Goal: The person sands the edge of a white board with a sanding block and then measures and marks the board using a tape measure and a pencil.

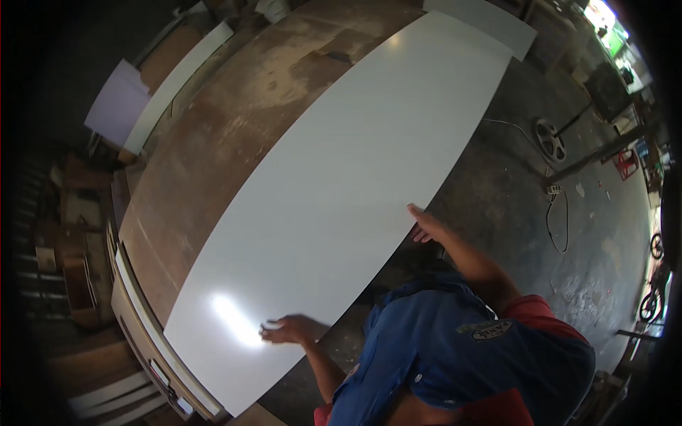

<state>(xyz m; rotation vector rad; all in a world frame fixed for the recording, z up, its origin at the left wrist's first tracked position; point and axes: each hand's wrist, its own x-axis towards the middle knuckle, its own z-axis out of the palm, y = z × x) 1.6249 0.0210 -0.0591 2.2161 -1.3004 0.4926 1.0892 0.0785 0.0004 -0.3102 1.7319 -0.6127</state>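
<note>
A scuffed, dusty brown tabletop [192, 163] spreads before my remote view, partly covered by a long, smooth white panel [341, 170], glossy where light glares. At far left I find a wooden box [90, 284], its contents too dark to make out. The right hand [426, 226] meets the panel's near edge, fingers partly hidden; I cannot tell whether it grips. The blurred left hand [288, 330], loosely spread over the panel, grasps nothing.

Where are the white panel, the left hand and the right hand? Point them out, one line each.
White panel [330, 192]: head view, middle of its top face.
Left hand [289, 330]: head view, middle of the hand.
Right hand [428, 226]: head view, middle of the hand.
</note>
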